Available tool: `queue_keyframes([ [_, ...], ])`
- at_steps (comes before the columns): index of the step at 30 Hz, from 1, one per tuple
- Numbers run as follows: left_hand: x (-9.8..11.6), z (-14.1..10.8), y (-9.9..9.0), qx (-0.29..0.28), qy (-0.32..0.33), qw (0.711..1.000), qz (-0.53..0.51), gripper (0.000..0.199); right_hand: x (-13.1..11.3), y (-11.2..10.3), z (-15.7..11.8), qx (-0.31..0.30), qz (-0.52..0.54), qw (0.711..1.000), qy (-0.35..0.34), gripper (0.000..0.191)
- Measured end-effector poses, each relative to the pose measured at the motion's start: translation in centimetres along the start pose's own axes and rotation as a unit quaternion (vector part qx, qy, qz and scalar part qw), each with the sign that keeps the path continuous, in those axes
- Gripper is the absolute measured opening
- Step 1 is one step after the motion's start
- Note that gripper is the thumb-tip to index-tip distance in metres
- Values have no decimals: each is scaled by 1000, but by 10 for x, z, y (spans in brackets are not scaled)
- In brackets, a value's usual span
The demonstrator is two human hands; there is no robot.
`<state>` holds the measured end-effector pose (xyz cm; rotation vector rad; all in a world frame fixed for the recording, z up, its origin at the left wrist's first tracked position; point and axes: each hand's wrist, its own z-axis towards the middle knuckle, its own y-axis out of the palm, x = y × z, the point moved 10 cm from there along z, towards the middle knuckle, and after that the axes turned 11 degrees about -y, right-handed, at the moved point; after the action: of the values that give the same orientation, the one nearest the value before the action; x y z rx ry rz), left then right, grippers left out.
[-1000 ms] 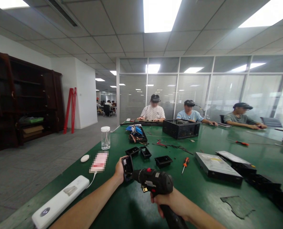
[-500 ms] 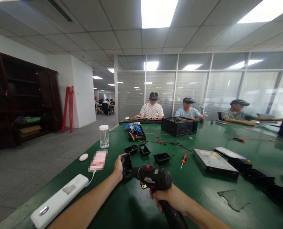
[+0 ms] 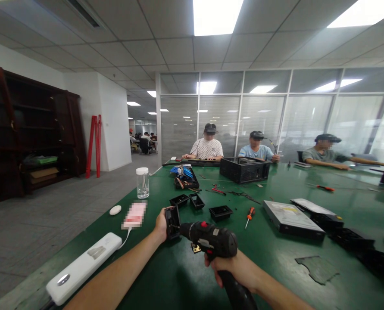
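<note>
My left hand (image 3: pixel 161 225) is closed on a black plastic frame (image 3: pixel 172 221), held tilted up above the green table with its hollow side turned to the right. My right hand (image 3: pixel 229 268) wraps the grip of a black cordless drill (image 3: pixel 211 239) with red buttons. The drill's chuck points left and meets the frame's near edge in view; the bit itself is hidden. Just beyond lie similar black frames: one (image 3: pixel 179 200) at the left, another (image 3: pixel 197 201) beside it, and a third (image 3: pixel 220 212) farther right.
An orange screwdriver (image 3: pixel 250 217) and a silver optical drive (image 3: pixel 293 219) lie to the right. A white power strip (image 3: pixel 85 267), a phone (image 3: pixel 134 215) and a clear jar (image 3: pixel 142 184) stand along the left edge. A black computer case (image 3: pixel 244 170) sits farther back, near seated people.
The camera view has shifted slightly. Both hands keep their grips, and the drill stays against the black frame with little visible movement.
</note>
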<state>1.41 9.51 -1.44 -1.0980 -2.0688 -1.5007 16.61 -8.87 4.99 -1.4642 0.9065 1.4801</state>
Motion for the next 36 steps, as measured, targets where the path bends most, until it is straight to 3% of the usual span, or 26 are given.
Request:
queue_keyframes([
  [7, -4, 2, 4, -30, -12, 999, 28, 23, 2, 2, -1, -4, -6, 1000, 8, 18],
  [22, -4, 4, -1, 1, -8, 1000, 30, 23, -14, 2, -8, 4, -10, 1000, 15, 19],
  [36, 0, 6, -4, -3, 39, 999, 25, 24, -4, 3, 0, 10, 29, 1000, 1, 17],
])
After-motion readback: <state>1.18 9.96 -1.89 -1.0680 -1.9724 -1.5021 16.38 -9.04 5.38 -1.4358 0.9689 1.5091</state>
